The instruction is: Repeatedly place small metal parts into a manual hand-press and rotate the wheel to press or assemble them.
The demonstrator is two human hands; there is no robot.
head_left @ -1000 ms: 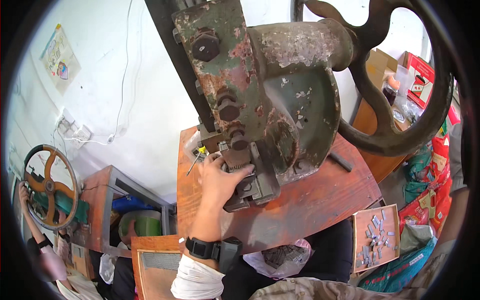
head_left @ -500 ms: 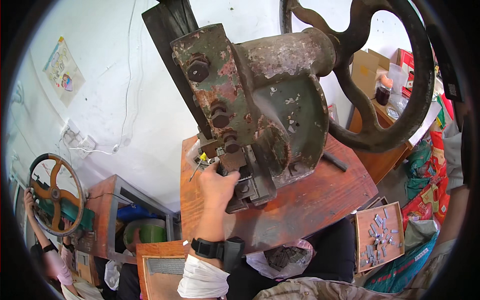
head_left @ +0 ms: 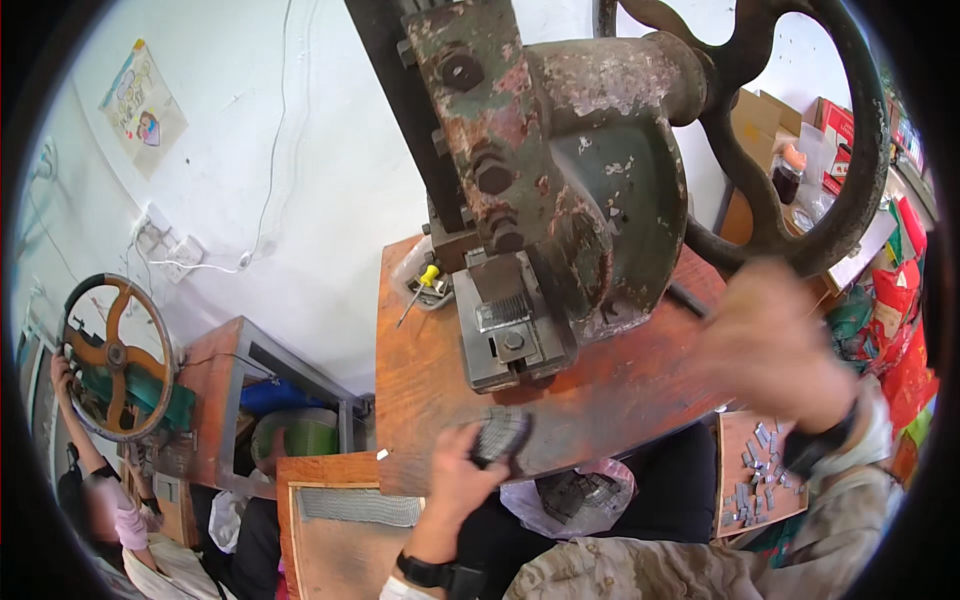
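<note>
A worker's left hand (head_left: 460, 480) grips a dark ridged piece (head_left: 503, 434) at the near edge of a wooden counter (head_left: 620, 395), before a worn green press (head_left: 500, 120); the right hand (head_left: 775, 345), near the handwheel (head_left: 873, 150), is too blurred to tell whether open or closed.

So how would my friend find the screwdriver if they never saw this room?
Look for the big chipped green machine on the reddish wooden table. Left of its base is a small clear tub holding bits. The screwdriver pokes out over the tub's front edge, and its bright yellow handle sets it apart from those greyish bits.
</note>
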